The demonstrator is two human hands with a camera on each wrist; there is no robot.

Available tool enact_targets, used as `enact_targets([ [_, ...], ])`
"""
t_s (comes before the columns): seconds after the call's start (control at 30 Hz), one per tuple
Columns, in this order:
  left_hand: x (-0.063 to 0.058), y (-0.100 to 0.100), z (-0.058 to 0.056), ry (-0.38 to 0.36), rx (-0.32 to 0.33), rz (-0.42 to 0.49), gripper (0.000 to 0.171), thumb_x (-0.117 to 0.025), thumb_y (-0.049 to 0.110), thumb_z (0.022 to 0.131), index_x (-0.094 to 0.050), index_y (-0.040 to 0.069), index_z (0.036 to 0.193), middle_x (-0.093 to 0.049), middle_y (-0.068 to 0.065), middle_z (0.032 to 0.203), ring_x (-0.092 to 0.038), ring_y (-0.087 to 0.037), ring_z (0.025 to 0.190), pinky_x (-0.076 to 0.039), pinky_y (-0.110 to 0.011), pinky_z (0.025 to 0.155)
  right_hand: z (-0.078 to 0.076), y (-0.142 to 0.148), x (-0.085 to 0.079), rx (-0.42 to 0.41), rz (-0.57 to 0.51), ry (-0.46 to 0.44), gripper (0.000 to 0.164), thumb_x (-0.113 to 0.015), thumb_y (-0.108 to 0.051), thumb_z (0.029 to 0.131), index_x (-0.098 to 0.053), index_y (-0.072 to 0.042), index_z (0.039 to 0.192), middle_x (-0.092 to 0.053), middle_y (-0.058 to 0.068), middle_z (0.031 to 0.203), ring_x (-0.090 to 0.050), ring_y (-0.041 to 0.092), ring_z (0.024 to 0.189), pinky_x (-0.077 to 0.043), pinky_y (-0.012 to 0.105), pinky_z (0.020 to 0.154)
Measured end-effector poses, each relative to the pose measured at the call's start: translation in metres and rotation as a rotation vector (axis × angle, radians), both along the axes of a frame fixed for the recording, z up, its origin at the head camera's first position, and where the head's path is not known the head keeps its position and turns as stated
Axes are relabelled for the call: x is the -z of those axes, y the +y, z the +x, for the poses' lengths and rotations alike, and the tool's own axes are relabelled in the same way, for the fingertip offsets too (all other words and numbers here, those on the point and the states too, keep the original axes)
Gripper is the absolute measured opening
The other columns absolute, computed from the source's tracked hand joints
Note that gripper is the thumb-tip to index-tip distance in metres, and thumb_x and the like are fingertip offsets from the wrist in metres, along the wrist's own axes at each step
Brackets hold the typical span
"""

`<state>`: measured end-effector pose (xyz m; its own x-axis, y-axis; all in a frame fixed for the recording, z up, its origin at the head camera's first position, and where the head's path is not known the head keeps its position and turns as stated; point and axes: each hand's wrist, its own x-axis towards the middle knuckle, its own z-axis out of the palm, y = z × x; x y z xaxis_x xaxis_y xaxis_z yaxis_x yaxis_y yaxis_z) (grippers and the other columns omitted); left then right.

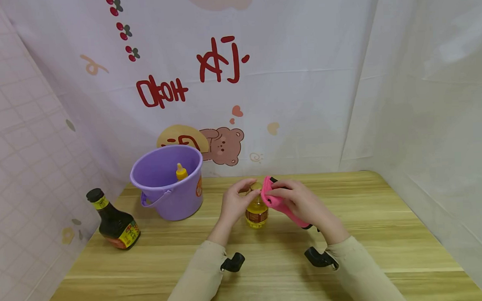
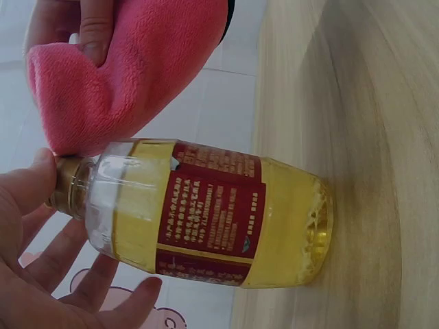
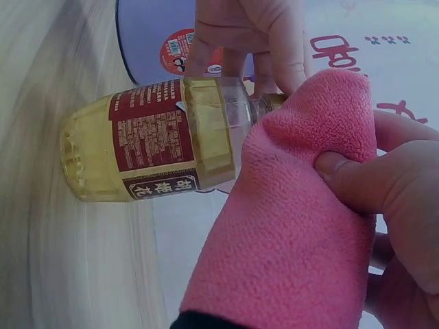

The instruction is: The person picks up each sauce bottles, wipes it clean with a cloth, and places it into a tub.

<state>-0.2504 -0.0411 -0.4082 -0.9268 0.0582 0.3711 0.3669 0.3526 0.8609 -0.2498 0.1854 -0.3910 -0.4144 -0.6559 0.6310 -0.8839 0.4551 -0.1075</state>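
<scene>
Lower centre of the frame, on the wooden table [image 1: 390,234]: one clear oil bottle [image 1: 257,214], standing, yellow contents, dark red label, gold cap [image 2: 67,179] in place. Left hand [image 1: 234,203]: thumb and fingers pinching that cap, remaining fingers spread beside the bottle's shoulder. Just right of the bottle: one pink cloth [image 1: 285,208], plush, black-edged, gripped between thumb and fingers of the right hand [image 1: 304,200], its folded end up against the cap; actual contact hard to confirm. Left of the frame: one dark sauce bottle [image 1: 119,225], black-capped, standing; one purple bucket [image 1: 178,205] holding one yellow-topped bottle [image 1: 181,172]. Step in hand, by judgement: wiping the oil bottle, beginning about cap and neck. Next move, likewise judged, calls for a steady pinch against tipping, cloth pressed lightly round the neck, then down the label
</scene>
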Motion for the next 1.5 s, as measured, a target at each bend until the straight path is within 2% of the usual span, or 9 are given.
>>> enact_targets([
  [0.13,0.0,0.0,-0.002,-0.014,-0.019,-0.002,0.029,-0.077,0.019,0.088,-0.073,0.012,0.116,-0.071,-0.003,0.115,-0.064,-0.024,0.107,-0.054,-0.043,0.09,0.0,-0.004,-0.001,0.02,0.015,-0.04,0.038,-0.071,0.012,0.083,-0.074,-0.011,0.114,-0.065,0.013,0.115,-0.062,0.033,0.102,-0.053,0.047,0.087],
  [0.53,-0.002,-0.001,-0.002,-0.005,0.002,-0.01,0.031,-0.077,0.023,0.088,-0.072,0.01,0.116,-0.071,-0.005,0.112,-0.064,-0.024,0.106,-0.053,-0.042,0.09,0.002,-0.001,0.006,0.089,0.053,-0.121,0.036,-0.072,0.009,0.085,-0.075,-0.014,0.112,-0.065,0.009,0.113,-0.062,0.03,0.104,-0.052,0.046,0.09],
  [0.87,0.0,-0.001,-0.003,0.026,0.002,-0.008,0.029,-0.078,0.023,0.087,-0.073,0.011,0.114,-0.071,-0.005,0.112,-0.065,-0.024,0.104,-0.053,-0.041,0.09,0.002,0.005,0.026,0.04,0.011,-0.106,0.039,-0.069,0.014,0.082,-0.075,-0.012,0.111,-0.066,0.009,0.113,-0.064,0.029,0.103,-0.053,0.045,0.088],
  [1.2,0.002,-0.001,-0.004,0.037,-0.001,-0.014,0.031,-0.077,0.024,0.088,-0.073,0.011,0.115,-0.071,-0.004,0.113,-0.065,-0.024,0.104,-0.053,-0.042,0.09,0.005,0.006,0.04,0.042,0.028,-0.124,0.039,-0.069,0.015,0.082,-0.075,-0.013,0.109,-0.065,0.008,0.109,-0.062,0.027,0.1,-0.053,0.044,0.087],
  [1.37,0.002,-0.001,-0.004,0.04,0.001,-0.006,0.031,-0.078,0.023,0.087,-0.073,0.01,0.115,-0.071,-0.005,0.112,-0.066,-0.024,0.103,-0.053,-0.042,0.089,0.006,0.007,0.046,0.065,0.05,-0.133,0.036,-0.072,0.01,0.083,-0.075,-0.016,0.106,-0.066,0.006,0.108,-0.063,0.026,0.098,-0.054,0.043,0.085],
  [1.5,0.003,0.0,-0.004,0.045,0.004,-0.006,0.031,-0.077,0.023,0.088,-0.072,0.008,0.115,-0.071,-0.005,0.111,-0.065,-0.025,0.103,-0.053,-0.043,0.089,0.008,0.004,0.053,0.083,0.096,-0.133,0.026,-0.08,-0.004,0.082,-0.076,-0.019,0.103,-0.067,0.004,0.106,-0.064,0.026,0.098,-0.054,0.043,0.085],
])
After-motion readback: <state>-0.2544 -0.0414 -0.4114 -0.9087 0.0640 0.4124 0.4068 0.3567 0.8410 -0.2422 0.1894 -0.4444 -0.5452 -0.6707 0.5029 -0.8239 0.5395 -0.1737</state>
